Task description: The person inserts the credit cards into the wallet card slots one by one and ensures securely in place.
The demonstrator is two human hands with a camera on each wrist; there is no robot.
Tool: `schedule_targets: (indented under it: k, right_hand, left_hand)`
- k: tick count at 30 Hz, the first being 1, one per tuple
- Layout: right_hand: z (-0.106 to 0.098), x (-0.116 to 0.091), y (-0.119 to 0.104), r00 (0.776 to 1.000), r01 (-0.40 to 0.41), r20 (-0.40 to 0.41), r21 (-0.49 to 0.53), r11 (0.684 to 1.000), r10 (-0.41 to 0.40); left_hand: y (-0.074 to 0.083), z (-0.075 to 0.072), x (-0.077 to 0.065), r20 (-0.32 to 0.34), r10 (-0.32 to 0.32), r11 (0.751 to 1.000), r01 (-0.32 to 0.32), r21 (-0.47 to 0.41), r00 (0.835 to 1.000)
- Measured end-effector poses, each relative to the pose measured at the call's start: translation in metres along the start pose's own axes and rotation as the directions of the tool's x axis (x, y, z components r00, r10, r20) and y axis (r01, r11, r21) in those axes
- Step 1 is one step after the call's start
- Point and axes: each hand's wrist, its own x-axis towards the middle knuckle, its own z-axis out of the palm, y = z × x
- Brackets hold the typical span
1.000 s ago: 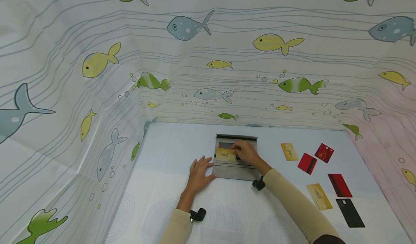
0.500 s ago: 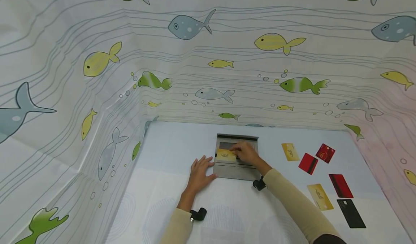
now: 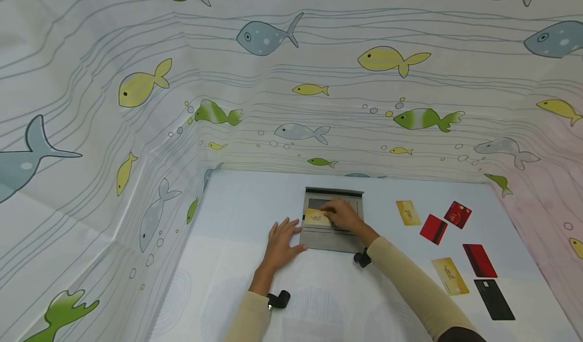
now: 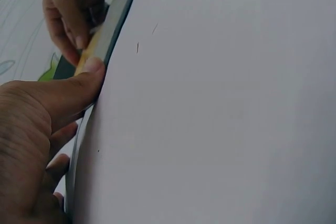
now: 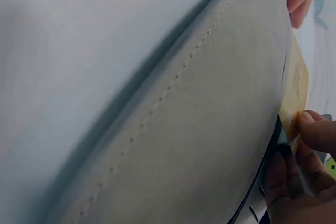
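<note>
A grey, stitched wallet (image 3: pixel 314 240) lies unfolded on the white table. My right hand (image 3: pixel 342 214) pinches a gold card (image 3: pixel 315 216) by its right end, thumb on one face, as the right wrist view shows. The card's lower edge is hidden behind a slot edge of the wallet, and its upper part stands out. My left hand (image 3: pixel 279 243) rests at the wallet's left side with spread fingers. In the left wrist view its thumb (image 4: pixel 93 65) presses on the wallet's near edge, close to the gold card.
To the right lie two gold cards (image 3: pixel 408 213) (image 3: pixel 450 276), a black card (image 3: pixel 494 299) and several red cards, including a striped one (image 3: pixel 480 260) and a small patterned one (image 3: pixel 457 214). A fish-printed cloth wall (image 3: pixel 337 104) rises behind the table and along its sides.
The gold card sits slightly lower in the wallet's slot, and my right hand has shifted a little with it. My left hand has stayed at the wallet's side.
</note>
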Motion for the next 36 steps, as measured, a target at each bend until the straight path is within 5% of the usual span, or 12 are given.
schedule_targets:
  k: [13,36]
  right_hand:
    - [0.008,0.008,-0.007,0.999,-0.051,0.006,0.036,0.998,0.051]
    - [0.013,0.01,-0.015,0.998,-0.013,0.057,0.015,1.0,0.012]
  left_hand:
    - [0.002,-0.001,0.0,0.025,-0.015,1.0,0.015,0.013,1.0]
    - [0.002,0.0,0.0,0.021,-0.031,0.999,0.031,0.027,0.999]
